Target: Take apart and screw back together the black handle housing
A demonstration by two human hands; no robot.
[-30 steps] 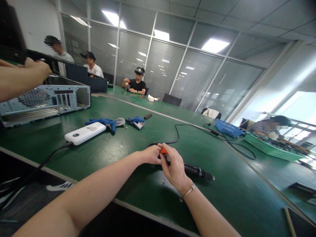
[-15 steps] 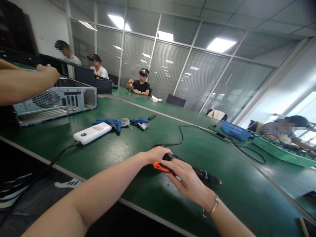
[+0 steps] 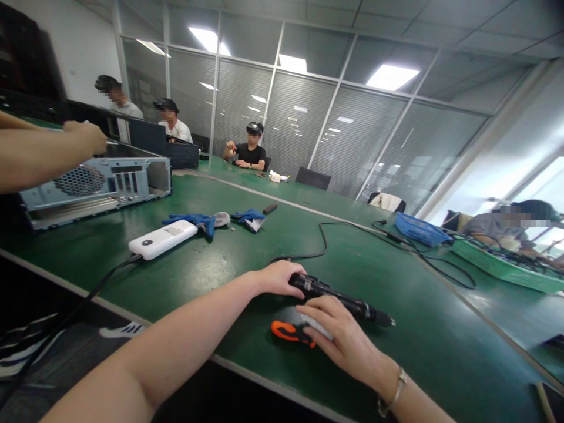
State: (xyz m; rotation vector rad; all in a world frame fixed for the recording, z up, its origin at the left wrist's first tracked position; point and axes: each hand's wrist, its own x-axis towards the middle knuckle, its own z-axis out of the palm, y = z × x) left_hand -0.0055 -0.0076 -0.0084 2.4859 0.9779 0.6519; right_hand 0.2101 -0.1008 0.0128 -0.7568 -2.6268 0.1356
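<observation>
A long black electric screwdriver lies across the green table, its tip pointing right. My left hand is closed around its rear end. Just in front of the screwdriver, my right hand holds an orange-and-black handled tool. Grey shows under the fingers, and the rest of that tool is covered, so its kind is unclear. The tool is low over the table or touching it; I cannot tell which.
Left of my arms lie a white power bank with a cable and blue gloves. An open computer case stands at far left, beside another person's hand. To the right are a blue basket and a green basket.
My right hand has drawn the orange-and-black tool nearer to me, off the screwdriver. More of the screwdriver's body now shows. My left hand has stayed at its rear end.
</observation>
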